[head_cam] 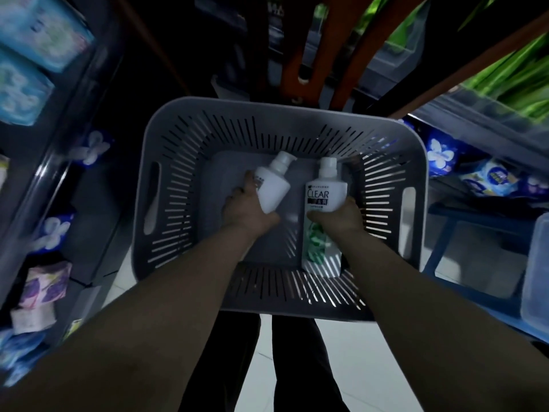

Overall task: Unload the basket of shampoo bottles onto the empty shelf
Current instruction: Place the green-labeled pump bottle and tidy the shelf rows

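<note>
A grey slotted basket [178, 138] sits on the floor below me, between my legs and the shelves. Both my arms reach down into it. My left hand [246, 206] grips a white shampoo bottle [274, 185] that leans to the left, cap pointing away from me. My right hand [341, 217] wraps around the middle of a second white bottle [325, 185], labelled CLEAR with green print low down, which lies lengthwise with its cap away from me. I see no other bottle in the basket.
Shelving on the left [74, 179] holds blue and purple packets. On the right, a rack [475, 179] carries blue packets and a clear bin with green items [505, 93]. Orange uprights [300, 55] stand behind the basket. My dark trouser legs are over white floor tiles [264, 367].
</note>
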